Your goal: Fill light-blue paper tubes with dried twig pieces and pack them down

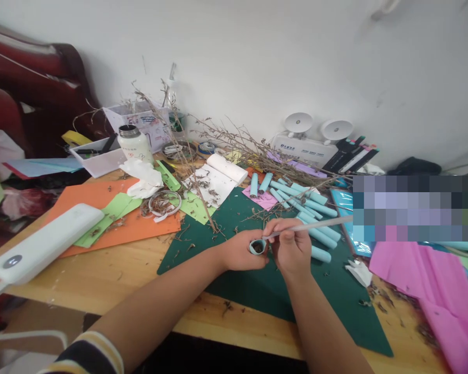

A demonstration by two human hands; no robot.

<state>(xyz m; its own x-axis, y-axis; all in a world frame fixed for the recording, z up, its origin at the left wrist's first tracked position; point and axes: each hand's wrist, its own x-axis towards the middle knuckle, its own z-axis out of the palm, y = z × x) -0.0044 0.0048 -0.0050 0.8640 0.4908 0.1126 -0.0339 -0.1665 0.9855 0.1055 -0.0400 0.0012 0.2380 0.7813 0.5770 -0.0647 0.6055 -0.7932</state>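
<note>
My left hand [242, 252] is wrapped round a short light-blue paper tube [258, 246], whose open end faces me and shows dark dried bits inside. Beside it, my right hand [290, 246] pinches a long thin translucent stick [323, 223], one end of which is at the tube's rim. Both hands are over the green cutting mat [234, 288]. Several light-blue paper rolls [322, 234] lie just behind my right hand, and two more stand upright on a pink paper [262, 200].
Dry twigs [253, 148] stretch across the back. At the left are a white power bank-like device [47, 241], orange paper [140, 228], a small dish of plant bits [164, 204] and a white bottle [134, 145]. Pink crepe paper [429, 291] lies at the right.
</note>
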